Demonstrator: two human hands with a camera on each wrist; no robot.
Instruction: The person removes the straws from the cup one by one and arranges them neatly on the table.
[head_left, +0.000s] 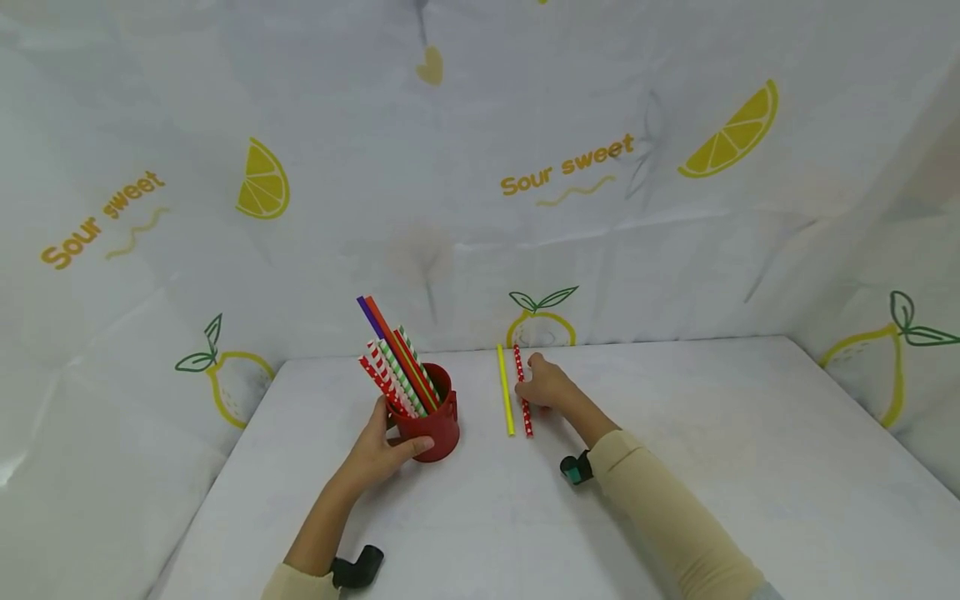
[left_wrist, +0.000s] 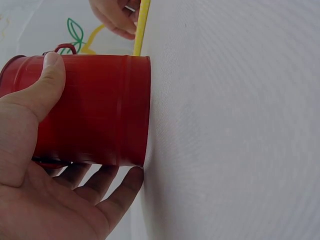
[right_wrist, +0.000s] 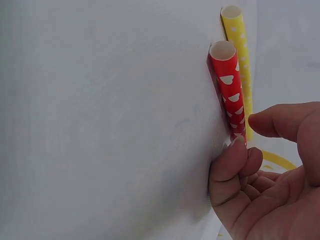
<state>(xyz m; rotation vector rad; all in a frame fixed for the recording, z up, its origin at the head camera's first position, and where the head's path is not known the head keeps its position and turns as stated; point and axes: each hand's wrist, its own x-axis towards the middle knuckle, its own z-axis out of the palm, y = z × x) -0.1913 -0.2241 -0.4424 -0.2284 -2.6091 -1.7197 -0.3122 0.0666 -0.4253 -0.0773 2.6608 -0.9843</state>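
A small red bucket [head_left: 441, 433] with side handles stands on the table, full of paper straws [head_left: 405, 371], striped, dotted and plain. My left hand [head_left: 378, 450] grips it from the left, thumb across its near side and fingers round the other, as the left wrist view shows. To its right lie a yellow straw [head_left: 506, 392] with white dots and a red straw [head_left: 528, 421] with white hearts, side by side. My right hand [head_left: 547, 387] is at the red straw, its bent fingertips touching the straw. In the right wrist view its thumb [right_wrist: 277, 120] stands apart from them.
The white tabletop [head_left: 750, 442] reaches back to a white sheet [head_left: 465, 192] printed with lemons and words. Black wrist mounts [head_left: 358, 568] jut from both forearms just above the table.
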